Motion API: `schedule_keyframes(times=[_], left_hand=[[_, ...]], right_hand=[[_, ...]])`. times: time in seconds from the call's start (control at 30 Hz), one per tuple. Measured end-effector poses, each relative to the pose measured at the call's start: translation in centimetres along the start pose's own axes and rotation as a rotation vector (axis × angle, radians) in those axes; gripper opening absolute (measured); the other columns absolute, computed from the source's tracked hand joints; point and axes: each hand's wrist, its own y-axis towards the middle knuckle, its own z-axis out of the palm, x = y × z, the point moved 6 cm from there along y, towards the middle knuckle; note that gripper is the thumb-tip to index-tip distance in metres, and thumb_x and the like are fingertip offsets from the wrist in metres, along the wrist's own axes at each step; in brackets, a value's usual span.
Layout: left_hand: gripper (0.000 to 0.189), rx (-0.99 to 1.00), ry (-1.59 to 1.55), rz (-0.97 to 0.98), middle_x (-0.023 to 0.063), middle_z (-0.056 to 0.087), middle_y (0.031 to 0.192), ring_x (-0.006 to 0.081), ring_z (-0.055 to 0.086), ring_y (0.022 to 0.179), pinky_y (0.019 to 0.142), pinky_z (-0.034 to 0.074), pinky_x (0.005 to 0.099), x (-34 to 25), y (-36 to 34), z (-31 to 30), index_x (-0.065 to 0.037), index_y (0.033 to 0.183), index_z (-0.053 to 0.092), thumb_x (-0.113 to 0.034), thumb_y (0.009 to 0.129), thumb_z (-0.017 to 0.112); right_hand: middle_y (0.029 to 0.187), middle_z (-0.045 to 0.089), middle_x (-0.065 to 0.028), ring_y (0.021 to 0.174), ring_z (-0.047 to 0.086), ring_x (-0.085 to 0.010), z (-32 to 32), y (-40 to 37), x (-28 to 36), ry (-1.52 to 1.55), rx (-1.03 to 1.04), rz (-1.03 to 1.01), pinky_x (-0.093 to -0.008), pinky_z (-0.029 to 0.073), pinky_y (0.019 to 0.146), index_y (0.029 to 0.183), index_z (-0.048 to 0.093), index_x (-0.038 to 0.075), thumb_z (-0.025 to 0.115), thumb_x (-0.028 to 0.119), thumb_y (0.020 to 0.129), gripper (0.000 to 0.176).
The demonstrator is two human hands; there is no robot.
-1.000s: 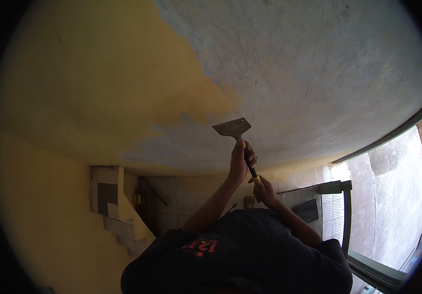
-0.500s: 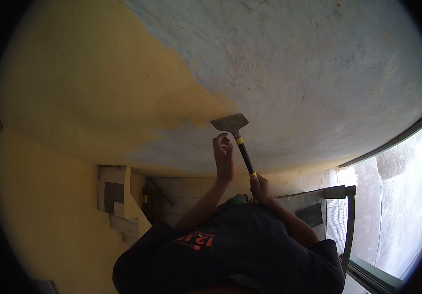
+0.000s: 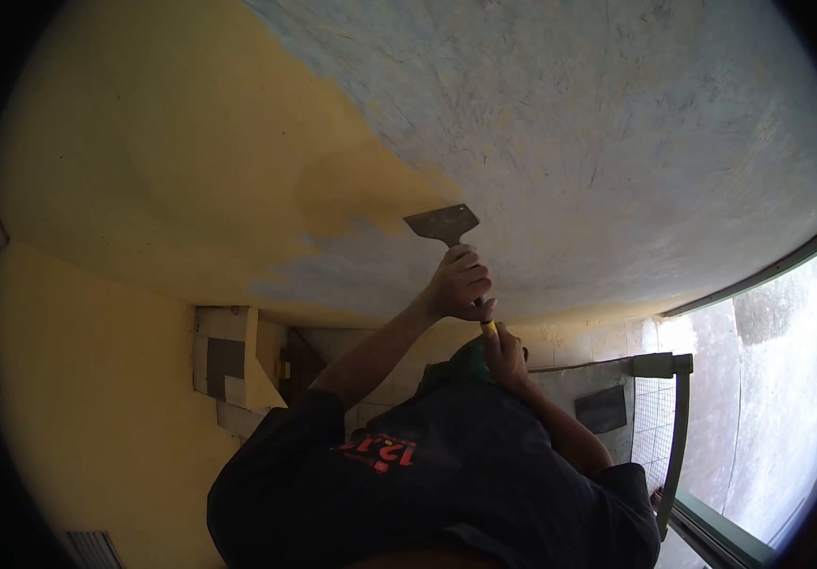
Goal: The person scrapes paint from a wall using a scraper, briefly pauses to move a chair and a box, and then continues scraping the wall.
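The left hand (image 3: pixel 462 283) wraps closed round the scraper (image 3: pixel 444 225), wall (image 3: pixel 608 161) beyond it; right hand (image 3: pixel 505 357), just behind, grips the handle (image 3: pixel 489 328).

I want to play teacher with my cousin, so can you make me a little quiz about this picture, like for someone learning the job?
1. Pick one: which is nearest the blade of the wall scraper?
A) the left grip
B) the right grip
C) both are equally near

2. True or false: a yellow band shows on the handle, just above the right grip.

3. Fill the gap: the wall is partly yellow and partly ____.

Key: 1. A. 2. True. 3. Blue-grey.
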Motion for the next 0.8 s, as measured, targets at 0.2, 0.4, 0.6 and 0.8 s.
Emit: schedule_keyframes(times=[0.2, 0.4, 0.6, 0.8], left_hand=[[0.025, -0.070, 0.103, 0.014, 0.0007, 0.048, 0.061, 0.0192, 0.051, 0.068, 0.074, 0.039, 0.0376, 0.5, 0.0, 0.0, -0.013, 0.054, 0.048, -0.028, 0.067, 0.063], [0.025, -0.128, 0.124, 0.015, -0.0001, 0.046, 0.057, 0.0181, 0.050, 0.064, 0.073, 0.038, 0.0362, 0.9, 0.4, -0.1, -0.014, 0.052, 0.046, -0.026, 0.066, 0.063], [0.025, -0.139, 0.127, 0.029, -0.0001, 0.045, 0.055, 0.0178, 0.049, 0.062, 0.073, 0.037, 0.0360, 0.9, 0.4, -0.5, -0.015, 0.050, 0.044, -0.024, 0.065, 0.061], [0.027, -0.194, 0.149, 0.065, 0.0003, 0.044, 0.055, 0.0181, 0.048, 0.059, 0.070, 0.035, 0.0360, 1.3, 2.4, -3.2, -0.015, 0.049, 0.042, -0.025, 0.067, 0.060]], right_hand=[[0.060, 0.055, -0.0129, 0.057, 0.060, -0.0275, 0.7, 0.8, 0.4, 0.048, 0.009, -0.029, -0.0404, 0.044, 0.055, 0.088, 0.054, 0.000, 0.043, 0.037, 0.100, 0.041], [0.057, 0.054, -0.0095, 0.052, 0.058, -0.0218, 0.6, 1.6, 0.6, 0.040, 0.013, -0.027, -0.0360, 0.044, 0.051, 0.085, 0.053, 0.002, 0.042, 0.040, 0.100, 0.043], [0.057, 0.053, -0.0083, 0.052, 0.059, -0.0202, 1.1, 1.4, 1.1, 0.083, 0.067, 0.016, -0.0356, 0.045, 0.052, 0.086, 0.053, 0.002, 0.042, 0.043, 0.100, 0.045], [0.057, 0.053, -0.0105, 0.052, 0.059, -0.0231, 0.9, 2.5, 3.8, 0.046, 0.023, -0.042, -0.0376, 0.044, 0.051, 0.089, 0.055, 0.001, 0.044, 0.039, 0.100, 0.042]])
